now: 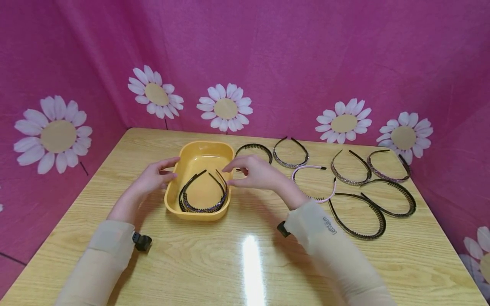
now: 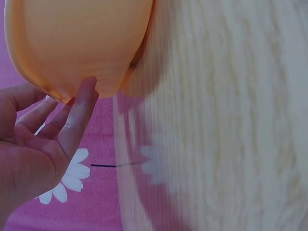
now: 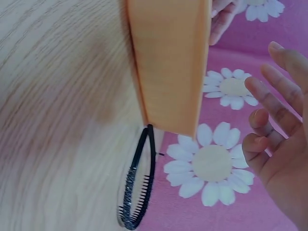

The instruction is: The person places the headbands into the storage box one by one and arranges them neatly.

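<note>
Headbands [image 1: 203, 209] overlapped in the yellow basin [image 1: 203, 216], left of centre — left hand [image 1: 153, 176], straight-fingered, touching its side; right hand [image 1: 256, 172] loose, empty — crowding could have tangled them.

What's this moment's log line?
left hand: touches yellow plastic tub | right hand: empty, near tub | headbands: some in tub, others on table

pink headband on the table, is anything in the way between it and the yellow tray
Yes, in the head view the right hand crosses the direct line from the pink headband to the yellow tray. Beside the tray, partly hidden by that hand, lies a black headband.
</note>
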